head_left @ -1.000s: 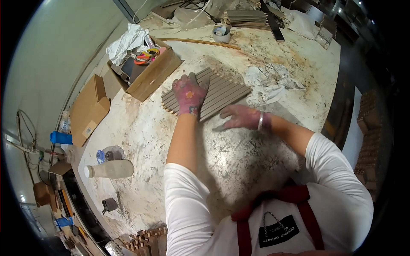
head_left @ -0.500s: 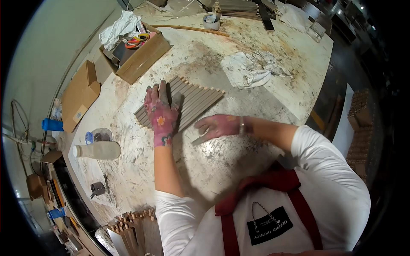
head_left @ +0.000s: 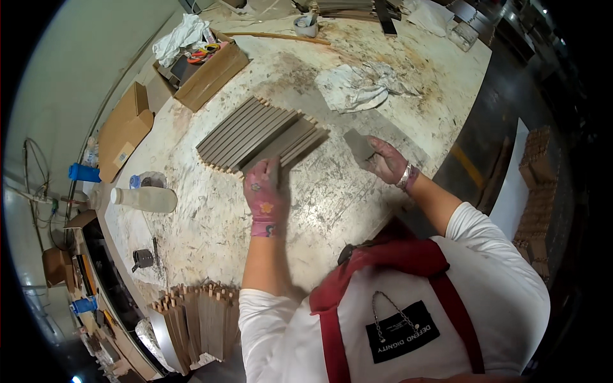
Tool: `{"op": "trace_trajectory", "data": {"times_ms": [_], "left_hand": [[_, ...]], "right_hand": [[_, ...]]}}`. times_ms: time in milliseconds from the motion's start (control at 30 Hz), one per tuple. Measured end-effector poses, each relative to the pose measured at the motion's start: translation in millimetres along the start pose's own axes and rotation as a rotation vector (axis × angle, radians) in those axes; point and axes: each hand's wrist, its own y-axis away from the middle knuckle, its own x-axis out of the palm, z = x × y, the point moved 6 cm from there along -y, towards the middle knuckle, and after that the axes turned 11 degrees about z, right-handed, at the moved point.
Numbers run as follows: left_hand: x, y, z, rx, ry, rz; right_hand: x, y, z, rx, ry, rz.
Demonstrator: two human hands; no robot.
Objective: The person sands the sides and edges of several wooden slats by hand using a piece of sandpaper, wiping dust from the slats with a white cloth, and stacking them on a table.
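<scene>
Grey slats (head_left: pixel 242 131) with pale peg-like ends lie side by side on the worn white table. Towards their right side, a broad grey face shows between the narrow ones. My left hand (head_left: pixel 263 191), in a pink flowered glove, is closed at the near ends of the right-hand slats. Its curled fingers seem to grip one slat end, partly hidden. Apart from the slats on the right, my gloved right hand (head_left: pixel 387 163) pinches a thin flat grey piece (head_left: pixel 357 144); whether it is a scraper blade or an abrasive sheet, I cannot tell.
An open cardboard box (head_left: pixel 214 75) of tools stands at far left. A crumpled white cloth (head_left: pixel 364 86) lies beyond the slats. Left of my left hand are a whitish bottle (head_left: pixel 147 199) and a black cup-like item (head_left: pixel 142 258). More slats (head_left: pixel 201 319) stand bundled at the near left.
My left hand has slid from atop the slats to their near ends, uncovering them. My right hand has moved right and away from me with the flat grey piece.
</scene>
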Motion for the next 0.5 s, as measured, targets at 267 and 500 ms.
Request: {"op": "trace_trajectory", "data": {"times_ms": [267,500], "left_hand": [[31,79,30,-0.677,0.964,0.405],[25,80,-27,-0.151,0.073,0.225]], "right_hand": [[-5,-2,0,-0.032,-0.089,0.022],[55,-25,21,-0.045,0.788,-0.107]]}}
